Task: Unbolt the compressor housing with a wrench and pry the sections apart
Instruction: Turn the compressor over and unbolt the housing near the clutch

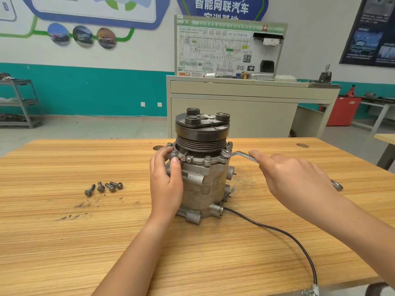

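On the wood table point(64, 231), nearer its far edge: compressor point(203, 184) stands upright, black pulley point(202, 133) on top, well back from the near edge. Left hand point(165, 180) grips the upper housing, fingers curled round the flange, thumb on the front. Right hand point(295, 180) holds the wrench point(241, 153) handle, index finger laid along it. Ring end sits on the flange's right side and the handle points right, well inside the table's right edge. Flange bolts point(207, 159) are seated round the rim. Four loose bolts point(104, 187) lie left of the compressor, apart from it. Cable point(277, 229) runs from the base to the near right corner and over the edge. Housing label point(218, 182) is too blurred to read. Blue wall sign point(222, 6) reads "智能网联汽车"; diagram board point(215, 50) shows "HV".
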Available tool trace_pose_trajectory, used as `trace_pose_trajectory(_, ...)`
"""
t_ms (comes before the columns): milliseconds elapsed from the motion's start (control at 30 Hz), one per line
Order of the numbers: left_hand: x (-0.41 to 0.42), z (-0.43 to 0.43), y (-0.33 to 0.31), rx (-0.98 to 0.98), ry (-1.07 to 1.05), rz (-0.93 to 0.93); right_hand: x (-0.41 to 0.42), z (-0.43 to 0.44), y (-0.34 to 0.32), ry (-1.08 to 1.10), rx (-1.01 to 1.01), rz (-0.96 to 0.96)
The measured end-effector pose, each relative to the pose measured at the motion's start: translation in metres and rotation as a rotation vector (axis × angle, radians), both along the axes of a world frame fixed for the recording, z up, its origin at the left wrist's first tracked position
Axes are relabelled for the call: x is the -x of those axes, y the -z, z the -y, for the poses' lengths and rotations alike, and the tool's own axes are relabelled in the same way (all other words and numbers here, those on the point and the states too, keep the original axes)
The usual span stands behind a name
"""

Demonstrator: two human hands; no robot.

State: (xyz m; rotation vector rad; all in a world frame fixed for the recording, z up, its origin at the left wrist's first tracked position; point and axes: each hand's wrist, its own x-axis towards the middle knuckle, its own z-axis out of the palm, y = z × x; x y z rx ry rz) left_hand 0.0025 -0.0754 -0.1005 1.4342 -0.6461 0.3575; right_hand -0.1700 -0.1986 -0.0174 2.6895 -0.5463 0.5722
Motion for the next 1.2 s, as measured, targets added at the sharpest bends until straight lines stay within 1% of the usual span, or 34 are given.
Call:
trace_pose_trajectory(200,0.0,0.0,0.0,-0.004,-0.007,-0.015,-0.004,-0.02,-0.018,0.118,0.159,-0.156)
trace_pose_trajectory(300,0.001,0.0,0.0,-0.008,0.0,-0.031,-0.007,-0.037,-0.015,0.087,0.15,-0.214)
trace_pose_trajectory(467,0.003,-0.001,-0.003,-0.013,0.006,-0.036,-0.005,-0.043,-0.013,0.1,0.171,-0.307)
trace_pose_trajectory(633,0.003,0.0,-0.002,-0.013,-0.002,-0.052,-0.009,-0.042,-0.021,0.043,0.274,-0.353)
trace_pose_trajectory(767,0.004,-0.001,-0.003,-0.013,-0.003,-0.06,-0.01,-0.033,-0.029,0.061,0.368,-0.399)
trace_pose_trajectory(833,0.004,-0.001,-0.003,-0.001,-0.003,-0.068,-0.011,-0.021,-0.031,0.062,0.381,-0.396)
trace_pose_trajectory(1100,0.007,-0.002,-0.007,0.018,-0.001,-0.097,-0.016,0.026,-0.034,-0.114,0.343,-0.241)
trace_pose_trajectory(1200,0.008,-0.003,-0.007,0.023,-0.003,-0.1,-0.017,0.044,-0.028,-0.174,0.279,-0.175)
